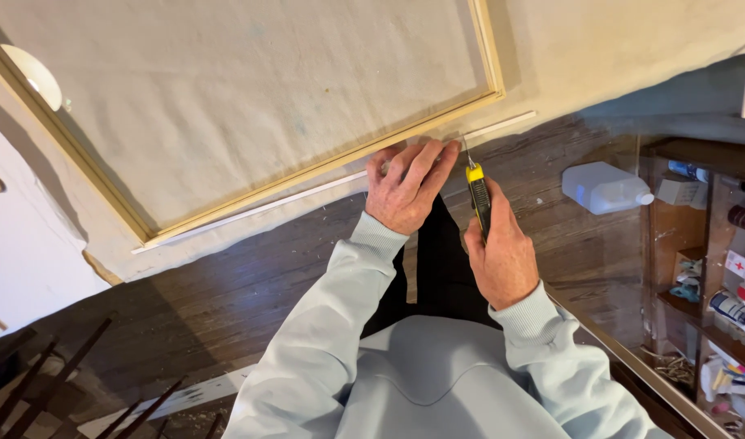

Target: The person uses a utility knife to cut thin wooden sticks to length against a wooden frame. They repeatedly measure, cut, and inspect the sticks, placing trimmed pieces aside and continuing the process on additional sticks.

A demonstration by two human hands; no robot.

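Canvas cloth (pixel 226 97): large off-white sheet spread over the floor, extending past the frame on all visible sides.
Wooden frame (pixel 323 167): pale stretcher frame lying on the cloth; one corner sits near the upper middle of the view.
Floor (pixel 250 284): dark wood boards, with scattered shavings.
Shelf unit (pixel 697 244): open compartments at the right, holding small bottles and packets.
Plastic jug (pixel 604 187): white, lying on its side, well apart from both hands.
White strip (pixel 307 193): thin, long, laid on the cloth just outside the frame's edge.
Left hand (pixel 406 189): fingers flat and bent, pressing down on the strip and cloth; grips nothing.
Right hand (pixel 502 252): closed around the knife handle.
Utility knife (pixel 478 195): yellow and black, blade tip at the strip, just beside the left fingertips.
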